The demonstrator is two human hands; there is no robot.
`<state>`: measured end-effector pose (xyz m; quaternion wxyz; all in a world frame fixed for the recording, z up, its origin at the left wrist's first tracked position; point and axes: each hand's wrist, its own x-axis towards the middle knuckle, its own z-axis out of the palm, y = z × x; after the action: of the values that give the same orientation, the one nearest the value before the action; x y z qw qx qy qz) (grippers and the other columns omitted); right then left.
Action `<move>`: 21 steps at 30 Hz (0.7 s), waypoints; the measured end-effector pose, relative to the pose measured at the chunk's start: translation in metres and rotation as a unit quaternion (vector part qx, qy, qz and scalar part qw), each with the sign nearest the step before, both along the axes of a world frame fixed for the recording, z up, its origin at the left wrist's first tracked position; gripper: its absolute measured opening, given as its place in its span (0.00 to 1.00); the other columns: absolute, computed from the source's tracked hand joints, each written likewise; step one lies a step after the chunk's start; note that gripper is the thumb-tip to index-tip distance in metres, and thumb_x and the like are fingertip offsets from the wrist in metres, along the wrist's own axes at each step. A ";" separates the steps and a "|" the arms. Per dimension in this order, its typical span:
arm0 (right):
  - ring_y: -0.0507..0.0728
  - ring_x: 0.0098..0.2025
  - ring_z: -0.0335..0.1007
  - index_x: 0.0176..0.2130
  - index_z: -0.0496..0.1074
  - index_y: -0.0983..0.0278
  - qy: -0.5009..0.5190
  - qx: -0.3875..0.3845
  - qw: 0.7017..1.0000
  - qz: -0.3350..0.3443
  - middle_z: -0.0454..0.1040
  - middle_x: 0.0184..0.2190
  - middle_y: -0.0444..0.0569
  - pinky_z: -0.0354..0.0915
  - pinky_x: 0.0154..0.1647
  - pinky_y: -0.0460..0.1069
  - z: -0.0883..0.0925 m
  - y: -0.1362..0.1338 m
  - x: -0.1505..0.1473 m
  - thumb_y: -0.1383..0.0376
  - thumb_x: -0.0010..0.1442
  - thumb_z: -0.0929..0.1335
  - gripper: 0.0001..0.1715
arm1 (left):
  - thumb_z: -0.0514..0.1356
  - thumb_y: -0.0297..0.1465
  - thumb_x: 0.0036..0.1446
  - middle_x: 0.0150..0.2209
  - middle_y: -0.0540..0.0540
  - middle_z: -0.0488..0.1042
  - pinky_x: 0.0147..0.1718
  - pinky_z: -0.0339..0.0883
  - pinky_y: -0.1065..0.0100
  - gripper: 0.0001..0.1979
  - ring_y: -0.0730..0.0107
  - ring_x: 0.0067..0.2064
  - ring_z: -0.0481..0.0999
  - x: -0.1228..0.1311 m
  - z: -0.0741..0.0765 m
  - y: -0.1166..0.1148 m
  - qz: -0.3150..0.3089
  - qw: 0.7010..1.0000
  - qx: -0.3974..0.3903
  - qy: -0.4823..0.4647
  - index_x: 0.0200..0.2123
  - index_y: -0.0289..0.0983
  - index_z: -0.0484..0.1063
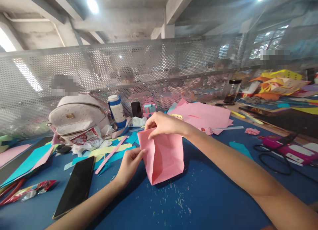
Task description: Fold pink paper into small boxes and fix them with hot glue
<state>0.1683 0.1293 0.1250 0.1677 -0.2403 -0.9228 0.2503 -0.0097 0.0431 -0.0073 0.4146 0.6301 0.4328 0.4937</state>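
Observation:
A pink paper bag (169,157) stands on the blue tabletop in front of me, slightly tilted, with a folded side facing left. My left hand (130,162) pinches its left side edge between thumb and fingers. Over the upper left rim reaches my right hand (162,124), its thumb on the near side and its fingers bent over the top edge; the fingertips are partly hidden behind the paper. Small paper scraps (177,197) are scattered on the table just below the bag.
To the left lie a black phone (76,187), a candy wrapper (32,192) and coloured paper strips. A backpack (77,114) and a bottle (116,109) stand by the perforated divider (149,64). Pink sheets (206,114) lie behind; a magenta glue gun (285,149) with cable is right.

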 end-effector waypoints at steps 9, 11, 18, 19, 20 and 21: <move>0.47 0.23 0.55 0.23 0.74 0.67 -0.014 0.057 0.998 -0.008 0.63 0.17 0.39 0.48 0.23 0.46 0.001 -0.008 -0.004 0.70 0.47 0.73 0.05 | 0.59 0.41 0.59 0.21 0.49 0.69 0.22 0.55 0.73 0.20 0.74 0.24 0.63 -0.003 0.017 0.001 0.044 0.998 0.030 0.036 0.21 0.33 0.71; 0.47 0.22 0.55 0.23 0.74 0.67 -0.014 0.056 0.998 -0.008 0.63 0.17 0.39 0.48 0.23 0.46 0.001 -0.011 -0.005 0.70 0.47 0.73 0.05 | 0.58 0.42 0.59 0.22 0.49 0.69 0.23 0.55 0.73 0.20 0.73 0.25 0.64 -0.004 0.022 0.000 0.048 0.997 0.035 0.043 0.22 0.33 0.72; 0.51 0.31 0.69 0.30 0.80 0.63 0.051 0.035 0.998 0.002 0.77 0.28 0.45 0.55 0.28 0.45 -0.014 -0.021 -0.017 0.67 0.52 0.72 0.04 | 0.57 0.41 0.60 0.19 0.52 0.59 0.23 0.48 0.72 0.21 0.76 0.24 0.55 -0.005 0.026 -0.005 0.052 0.994 0.049 0.079 0.19 0.33 0.66; 0.51 0.31 0.70 0.30 0.79 0.63 0.059 0.042 0.997 -0.007 0.78 0.28 0.45 0.55 0.28 0.45 -0.016 -0.021 -0.018 0.66 0.52 0.72 0.03 | 0.57 0.40 0.60 0.19 0.53 0.58 0.23 0.47 0.72 0.21 0.76 0.24 0.54 -0.005 0.024 -0.005 0.053 0.994 0.047 0.080 0.19 0.34 0.65; 0.51 0.31 0.70 0.29 0.79 0.63 0.066 0.051 0.996 -0.018 0.78 0.28 0.44 0.55 0.28 0.45 -0.017 -0.022 -0.020 0.67 0.52 0.72 0.03 | 0.57 0.41 0.60 0.19 0.53 0.58 0.23 0.48 0.72 0.22 0.76 0.24 0.54 -0.005 0.022 -0.004 0.053 0.994 0.044 0.080 0.18 0.34 0.65; 0.51 0.30 0.70 0.28 0.79 0.63 0.071 0.062 0.995 -0.029 0.78 0.27 0.44 0.55 0.28 0.45 -0.017 -0.022 -0.020 0.67 0.52 0.72 0.03 | 0.57 0.41 0.60 0.19 0.53 0.59 0.23 0.49 0.72 0.22 0.76 0.24 0.55 -0.004 0.019 -0.003 0.050 0.995 0.039 0.080 0.18 0.34 0.65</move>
<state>0.1481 0.1073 0.1077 0.2548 -0.2374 -0.9149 0.2043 -0.0137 0.0403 0.0122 0.3285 0.6607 0.4762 0.4783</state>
